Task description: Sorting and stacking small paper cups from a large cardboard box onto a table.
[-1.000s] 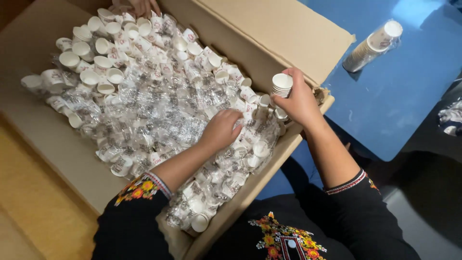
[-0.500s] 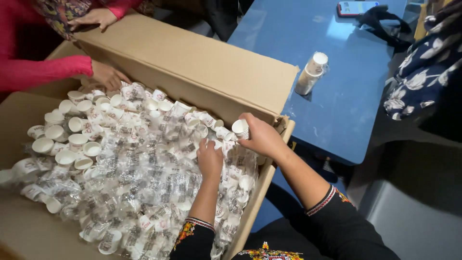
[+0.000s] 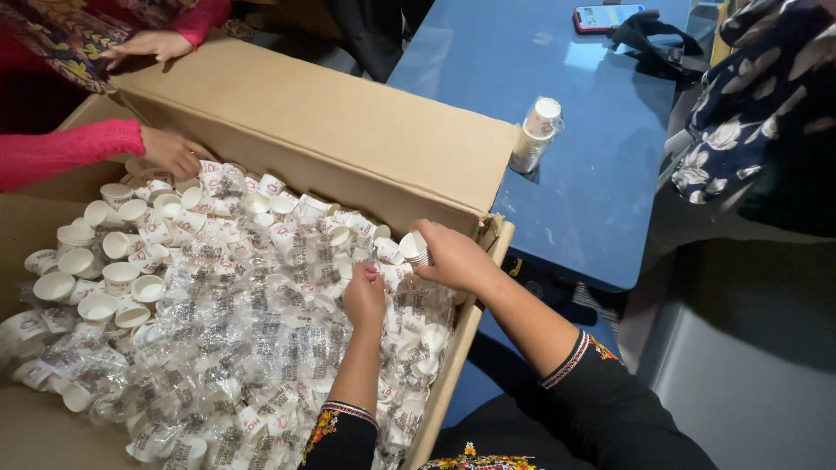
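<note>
A big cardboard box (image 3: 348, 139) is packed with small white paper cups in clear plastic sleeves (image 3: 252, 331). My right hand (image 3: 453, 257) grips a short stack of cups (image 3: 414, 248) at the box's right edge, just above the pile. My left hand (image 3: 366, 296) rests with fingers curled on the wrapped cups right beside it, pinching plastic. Both my sleeves are black with embroidered cuffs.
Another person in pink sleeves has one hand (image 3: 174, 152) among the cups at the far left and one hand (image 3: 152, 43) on the box flap. A wrapped cup stack (image 3: 535, 135) lies on the blue table (image 3: 592, 200), with a phone (image 3: 605, 16) farther back.
The view has swung upward and right, bringing the other person and the table into view. My right hand has come down with the cup stack close to my left hand.
</note>
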